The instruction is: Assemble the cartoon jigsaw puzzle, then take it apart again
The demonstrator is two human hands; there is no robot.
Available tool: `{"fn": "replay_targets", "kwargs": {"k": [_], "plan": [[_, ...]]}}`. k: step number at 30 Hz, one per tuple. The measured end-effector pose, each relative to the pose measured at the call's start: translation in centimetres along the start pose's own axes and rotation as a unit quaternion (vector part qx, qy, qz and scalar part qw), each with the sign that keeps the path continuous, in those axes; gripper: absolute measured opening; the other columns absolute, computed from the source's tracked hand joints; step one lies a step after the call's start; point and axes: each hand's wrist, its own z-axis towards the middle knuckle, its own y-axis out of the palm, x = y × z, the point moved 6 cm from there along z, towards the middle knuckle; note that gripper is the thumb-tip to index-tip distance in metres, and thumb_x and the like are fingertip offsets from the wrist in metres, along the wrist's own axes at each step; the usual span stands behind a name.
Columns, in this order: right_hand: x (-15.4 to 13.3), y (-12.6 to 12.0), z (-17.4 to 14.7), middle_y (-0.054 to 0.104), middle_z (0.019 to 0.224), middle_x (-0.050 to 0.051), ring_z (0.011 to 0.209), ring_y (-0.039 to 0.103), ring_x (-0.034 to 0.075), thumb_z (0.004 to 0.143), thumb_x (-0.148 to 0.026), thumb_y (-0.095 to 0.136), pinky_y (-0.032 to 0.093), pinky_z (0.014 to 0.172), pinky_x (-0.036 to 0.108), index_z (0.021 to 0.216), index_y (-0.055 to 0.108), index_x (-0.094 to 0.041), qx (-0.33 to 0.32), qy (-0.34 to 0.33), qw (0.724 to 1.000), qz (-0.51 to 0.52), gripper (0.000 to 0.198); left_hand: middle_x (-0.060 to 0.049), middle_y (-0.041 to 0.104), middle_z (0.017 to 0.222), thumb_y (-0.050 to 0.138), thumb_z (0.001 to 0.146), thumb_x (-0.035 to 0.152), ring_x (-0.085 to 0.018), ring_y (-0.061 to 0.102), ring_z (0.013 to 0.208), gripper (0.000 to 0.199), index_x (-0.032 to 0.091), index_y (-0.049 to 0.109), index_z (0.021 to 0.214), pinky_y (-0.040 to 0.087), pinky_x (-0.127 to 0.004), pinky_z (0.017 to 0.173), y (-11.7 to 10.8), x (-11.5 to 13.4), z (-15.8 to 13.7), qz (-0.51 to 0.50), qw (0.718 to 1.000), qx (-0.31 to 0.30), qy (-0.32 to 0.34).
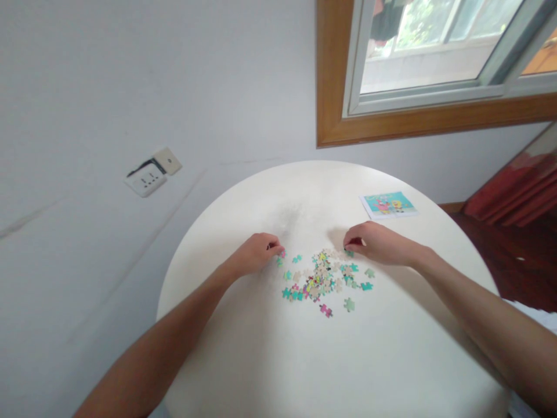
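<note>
A loose pile of jigsaw puzzle pieces point(319, 281) in teal, pink, yellow and bare cardboard colour lies on the round white table point(243, 360). At the pile's left edge, my left hand point(257, 254) has its thumb and fingers pinched on a small pink puzzle piece point(282, 253). My right hand point(369, 241) is closed in a pinch at the far right of the pile, with a dark teal puzzle piece point(348, 253) at its fingertips. Nearest to me lie a pink piece point(325, 310) and a pale green piece point(349, 304), apart from the others.
Beyond my right hand lies a picture card point(389, 205) with cartoon figures. Behind the table stands a white wall point(243, 81) with a socket point(147, 179) on it. A wood-framed window point(335, 130) is at upper right, and a red curtain point(517, 191) hangs at right.
</note>
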Motion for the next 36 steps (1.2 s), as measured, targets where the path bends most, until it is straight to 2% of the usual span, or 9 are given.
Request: {"fn": "replay_targets", "kwargs": {"k": [7,12,16,19,22,25,28,31,36], "plan": [[4.7,-1.8,0.1,0.07,0.074,0.007,0.065,0.058,0.016,0.077,-0.021,0.056,0.038,0.06,0.029,0.078,0.071,-0.016,0.007,0.076,0.997,-0.011,0.016,-0.002,0.061,0.068,0.051,0.084,0.033,-0.015,0.053,0.063,0.026,0.015,0.063,0.069,0.033,-0.026,0.06,1.0,0.3,0.4,0.02,1.0,0.02,0.013],[6.2,-1.1,-0.4,0.069,0.07,0.005,0.062,0.057,0.015,0.072,-0.021,0.06,0.037,0.057,0.028,0.075,0.07,-0.016,-0.067,0.109,0.992,0.012,0.012,-0.001,0.058,0.068,0.051,0.086,0.033,-0.014,0.049,0.061,0.026,0.016,0.059,0.067,0.03,-0.026,0.059,1.0,1.0,-0.2,0.041,0.998,0.007,0.043],[5.7,-0.3,-0.7,0.068,0.068,0.004,0.062,0.058,0.016,0.07,-0.022,0.063,0.037,0.055,0.028,0.071,0.068,-0.017,-0.104,0.106,0.989,0.005,0.007,0.0,0.056,0.064,0.056,0.084,0.036,-0.013,0.048,0.058,0.028,0.017,0.057,0.063,0.029,-0.026,0.056,1.1,1.0,-0.5,0.048,0.998,-0.017,0.037],[4.7,-0.4,-0.5,0.067,0.069,0.004,0.06,0.056,0.015,0.071,-0.025,0.066,0.036,0.054,0.028,0.07,0.067,-0.018,-0.075,0.099,0.992,-0.024,0.007,0.0,0.056,0.066,0.059,0.084,0.035,-0.014,0.049,0.06,0.027,0.016,0.056,0.064,0.032,-0.026,0.057,0.8,1.6,-0.5,0.043,0.998,0.005,0.039],[2.4,-0.4,0.3,0.068,0.075,0.005,0.063,0.056,0.014,0.078,-0.027,0.063,0.038,0.058,0.028,0.081,0.068,-0.018,0.001,0.039,0.999,-0.009,0.011,-0.003,0.062,0.08,0.059,0.086,0.029,-0.017,0.055,0.076,0.016,0.017,0.062,0.077,0.041,-0.029,0.07,0.4,3.5,-0.6,0.016,0.992,0.075,0.102],[-0.1,0.5,1.1,0.068,0.089,0.008,0.073,0.058,0.016,0.083,-0.028,0.062,0.042,0.067,0.028,0.095,0.07,-0.017,0.058,-0.026,0.998,0.011,0.018,-0.006,0.065,0.101,0.057,0.091,0.025,-0.02,0.055,0.098,0.014,0.019,0.066,0.1,0.041,-0.035,0.092,1.3,5.8,-0.9,0.0,0.975,0.11,0.193],[-1.5,2.1,1.5,0.066,0.099,0.008,0.079,0.06,0.016,0.084,-0.027,0.063,0.043,0.072,0.028,0.104,0.07,-0.019,0.05,-0.06,0.997,0.002,0.023,-0.006,0.063,0.108,0.059,0.091,0.026,-0.021,0.053,0.102,0.021,0.02,0.066,0.11,0.041,-0.036,0.096,2.9,6.8,-0.8,0.014,0.97,0.102,0.22],[-1.7,3.1,1.7,0.065,0.101,0.008,0.078,0.06,0.015,0.084,-0.025,0.064,0.044,0.072,0.027,0.106,0.07,-0.019,0.034,-0.068,0.997,-0.001,0.023,-0.006,0.062,0.108,0.062,0.09,0.028,-0.021,0.052,0.101,0.025,0.021,0.066,0.113,0.042,-0.035,0.094,4.1,7.1,-0.4,0.021,0.971,0.089,0.221],[-1.7,3.2,1.7,0.065,0.094,0.006,0.076,0.058,0.015,0.086,-0.023,0.06,0.043,0.071,0.026,0.1,0.072,-0.019,0.031,-0.08,0.996,-0.016,0.019,-0.006,0.061,0.105,0.064,0.089,0.031,-0.021,0.052,0.101,0.023,0.021,0.068,0.109,0.042,-0.034,0.093,4.3,7.1,0.3,0.003,0.973,0.091,0.214]]}}
